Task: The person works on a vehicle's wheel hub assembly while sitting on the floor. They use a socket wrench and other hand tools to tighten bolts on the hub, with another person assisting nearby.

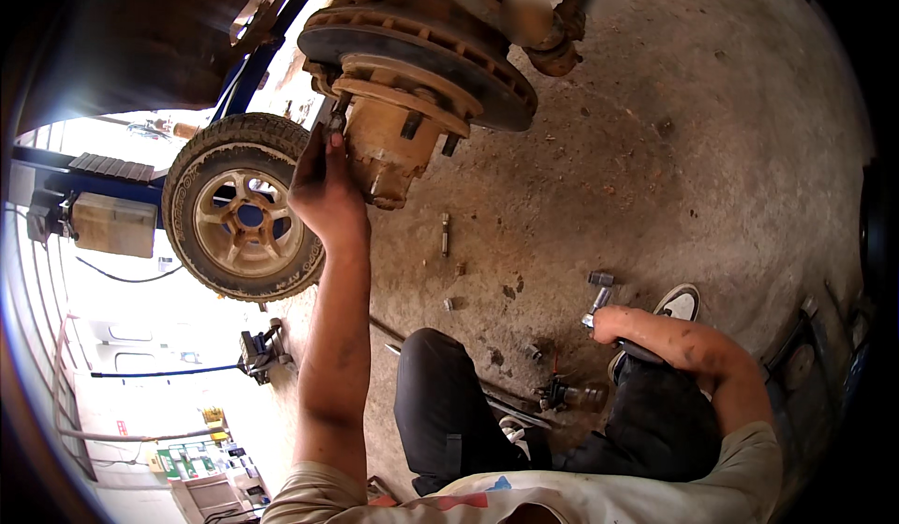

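Observation:
A rusty wheel hub (389, 149) with a brake disc (421, 60) hangs at the top of the head view. My left hand (328, 187) reaches up to the hub's left side. Its thumb and fingers close around a wheel stud (338, 117); whether a nut sits on it I cannot tell. Two more dark studs, one of them a bare stud (410, 126), stick out of the hub flange. Low on the right, my right hand (613, 324) grips a silver socket wrench (602, 297) with a dark socket at its end, beside my knee. The wrench handle is mostly hidden.
A wheel with tyre (178, 201) stands left of my left forearm. On the concrete floor lie an extension-like metal bar (446, 236), a small socket (449, 304) and a dark tool (557, 393). A floor jack (262, 351) with a blue handle is farther left.

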Motion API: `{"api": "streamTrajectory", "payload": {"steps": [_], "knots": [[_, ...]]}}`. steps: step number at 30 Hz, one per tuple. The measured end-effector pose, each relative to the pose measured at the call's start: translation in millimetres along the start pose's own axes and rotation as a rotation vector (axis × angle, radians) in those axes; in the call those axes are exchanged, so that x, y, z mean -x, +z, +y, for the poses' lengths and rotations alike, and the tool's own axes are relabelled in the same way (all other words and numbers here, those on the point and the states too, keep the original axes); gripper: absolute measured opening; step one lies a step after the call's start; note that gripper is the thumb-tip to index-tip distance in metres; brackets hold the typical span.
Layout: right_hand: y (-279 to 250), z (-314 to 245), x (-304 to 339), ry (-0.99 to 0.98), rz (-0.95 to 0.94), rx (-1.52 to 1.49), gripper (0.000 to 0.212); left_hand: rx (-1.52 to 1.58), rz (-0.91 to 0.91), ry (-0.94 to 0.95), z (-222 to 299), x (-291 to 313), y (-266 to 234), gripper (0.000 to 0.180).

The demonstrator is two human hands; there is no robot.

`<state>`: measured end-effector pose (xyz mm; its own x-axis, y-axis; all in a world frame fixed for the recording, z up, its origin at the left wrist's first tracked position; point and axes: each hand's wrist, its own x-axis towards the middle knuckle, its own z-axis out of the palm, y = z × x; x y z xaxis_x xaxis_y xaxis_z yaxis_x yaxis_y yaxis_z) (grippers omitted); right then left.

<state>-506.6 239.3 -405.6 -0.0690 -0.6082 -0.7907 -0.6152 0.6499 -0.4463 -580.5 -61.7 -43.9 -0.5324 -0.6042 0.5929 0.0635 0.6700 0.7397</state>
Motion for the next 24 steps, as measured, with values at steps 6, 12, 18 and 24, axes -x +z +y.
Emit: {"api": "streamTrajectory", "payload": {"steps": [6,12,18,24], "knots": [[5.0,3.5,-6.0,0.012,0.003,0.027,0.034,0.026,-0.023,-0.021,-3.4,-3.9,-1.8,0.039],[2.4,2.4,0.7,0.024,0.045,0.015,0.045,0.055,0.017,-0.022,-0.5,-1.5,3.4,0.036],[-8.9,-6.1,13.1,-0.079,0.153,-0.025,0.047,0.157,-0.011,-0.099,-6.3,6.8,-8.8,0.046],[-104.8,-45.6,121.9,-0.151,0.398,-0.270,0.045,0.102,0.006,0.121,-25.8,19.3,-9.9,0.065]]}}
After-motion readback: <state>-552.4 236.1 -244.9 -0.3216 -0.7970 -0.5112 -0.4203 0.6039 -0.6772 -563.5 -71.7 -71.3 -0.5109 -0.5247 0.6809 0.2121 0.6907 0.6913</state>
